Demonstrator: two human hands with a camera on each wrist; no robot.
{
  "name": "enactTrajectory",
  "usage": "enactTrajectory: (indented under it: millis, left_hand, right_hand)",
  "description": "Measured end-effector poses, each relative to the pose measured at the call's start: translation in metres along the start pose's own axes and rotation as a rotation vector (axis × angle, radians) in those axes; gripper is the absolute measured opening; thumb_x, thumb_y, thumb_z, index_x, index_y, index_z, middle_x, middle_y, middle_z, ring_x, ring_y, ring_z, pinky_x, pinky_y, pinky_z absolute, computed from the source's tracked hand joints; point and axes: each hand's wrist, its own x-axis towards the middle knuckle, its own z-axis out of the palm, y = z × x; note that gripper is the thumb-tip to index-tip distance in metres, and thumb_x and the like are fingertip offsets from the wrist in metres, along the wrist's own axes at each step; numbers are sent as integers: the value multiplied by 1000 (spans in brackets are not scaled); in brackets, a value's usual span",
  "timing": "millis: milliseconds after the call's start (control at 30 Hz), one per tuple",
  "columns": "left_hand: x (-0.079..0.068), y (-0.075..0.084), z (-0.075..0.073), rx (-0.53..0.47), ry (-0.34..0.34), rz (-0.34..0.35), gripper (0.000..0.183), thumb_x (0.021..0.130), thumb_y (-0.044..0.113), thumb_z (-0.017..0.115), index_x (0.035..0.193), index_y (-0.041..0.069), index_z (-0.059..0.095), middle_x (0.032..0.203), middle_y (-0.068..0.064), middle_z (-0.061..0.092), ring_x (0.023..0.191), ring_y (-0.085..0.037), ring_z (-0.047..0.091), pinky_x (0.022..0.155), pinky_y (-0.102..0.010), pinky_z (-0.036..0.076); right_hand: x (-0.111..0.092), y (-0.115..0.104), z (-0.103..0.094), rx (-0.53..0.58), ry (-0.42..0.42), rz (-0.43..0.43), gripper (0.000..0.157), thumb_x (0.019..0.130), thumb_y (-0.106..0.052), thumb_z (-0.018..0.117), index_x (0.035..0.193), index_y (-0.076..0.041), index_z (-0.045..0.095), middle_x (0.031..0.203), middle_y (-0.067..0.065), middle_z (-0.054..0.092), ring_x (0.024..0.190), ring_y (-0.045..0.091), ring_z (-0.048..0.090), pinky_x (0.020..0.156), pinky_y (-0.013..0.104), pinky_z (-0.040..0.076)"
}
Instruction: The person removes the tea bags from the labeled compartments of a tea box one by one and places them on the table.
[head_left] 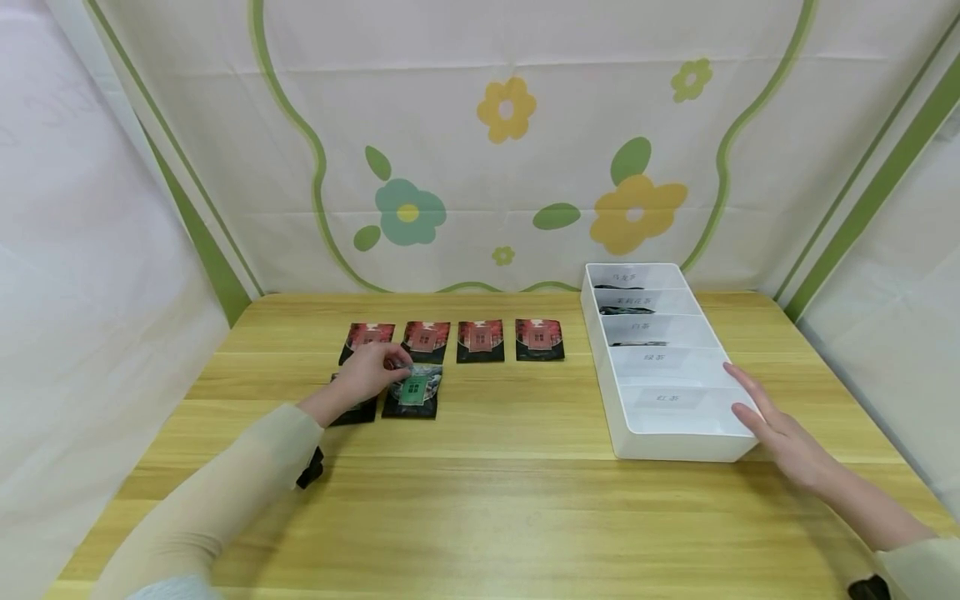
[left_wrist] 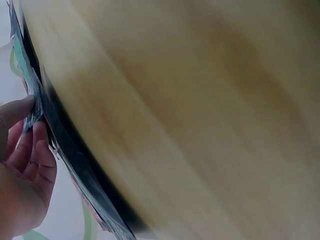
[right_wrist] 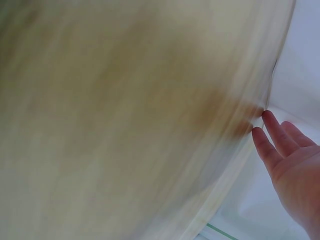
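Observation:
My left hand (head_left: 369,373) pinches the top edge of a dark tea sachet with a green label (head_left: 415,400). The left wrist view shows thumb and fingertips of the left hand (left_wrist: 27,162) on that edge. Beside it lies another dark sachet (head_left: 358,413), partly hidden by the hand. My right hand (head_left: 795,446) is at the right side of a white divided box (head_left: 682,447), its fingers extended along the rim. In the right wrist view, the fingers of the right hand (right_wrist: 295,165) are spread and hold nothing.
Behind the left hand, red-and-black sachets (head_left: 480,342) lie in a row. Labelled compartments divide the box; the three rear ones show dark sachets (head_left: 627,310) inside. A patterned cloth (head_left: 465,150) hangs behind the wooden table (head_left: 487,517).

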Motion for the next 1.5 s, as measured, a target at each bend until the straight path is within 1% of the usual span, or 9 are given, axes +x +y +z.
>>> enactTrajectory:
  millis: [233,433,567,800,1067,1167,1267,1367,1500]
  left_hand:
    - [2,-4,3,15,13,5,9,91,19,71,97,15,70,84,5,64,75,-14,59,64,-35,48]
    - [3,-3,4,19,11,-6,9,90,19,72,97,15,70,85,3,64,75,-14,60,66,-35,49]
    - [3,-4,3,23,9,0,9,91,20,72,97,15,70,85,3,64,75,-13,59,65,-34,49]
    - [-1,-2,1,47,32,-19,8,90,25,72,94,19,70,87,3,63,70,-13,56,61,-34,45]
    - [-7,2,-2,-23,71,-4,10,90,24,73,97,18,70,92,0,62,67,-17,52,57,-34,43]
    - [-7,10,-4,-78,71,6,12,90,24,72,99,17,70,91,-1,63,65,-17,52,56,-34,43]
    - [-6,28,-5,-171,61,37,13,91,23,71,101,14,71,95,-2,65,63,-18,51,57,-34,43]
    - [-4,48,-1,-270,39,104,15,92,22,70,102,10,72,98,-2,66,66,-19,51,60,-33,43]
    - [1,76,10,-322,-5,191,17,94,23,67,102,9,72,97,1,65,74,-19,55,65,-32,45]
  right_hand:
    - [0,-1,1,-4,-6,0,57,107,-20,31,158,-25,5,158,24,5,128,63,14,95,78,8]
    - [0,2,0,-11,-3,5,57,107,-19,31,158,-25,5,158,22,6,129,61,15,96,77,8]
    - [1,2,-1,-10,1,4,57,107,-18,31,158,-24,5,158,23,7,128,63,16,98,76,7]
    - [0,0,0,-6,-9,5,57,107,-19,32,158,-25,5,157,26,7,127,65,16,94,79,10]
    - [0,-1,1,-6,-4,-2,57,107,-19,32,158,-25,7,156,27,8,127,65,17,94,78,10]
    - [0,-1,1,-10,-1,-3,57,107,-19,32,158,-25,7,156,27,9,127,64,17,95,78,10]
    - [0,-1,1,-7,0,-4,57,107,-19,32,158,-25,6,156,27,8,127,65,17,95,78,9]
    - [0,0,1,-5,2,-3,57,107,-20,32,158,-25,6,157,27,7,127,64,16,95,78,8]
    - [-1,0,2,1,-2,-3,57,107,-19,32,158,-25,6,157,26,7,129,61,14,97,77,7]
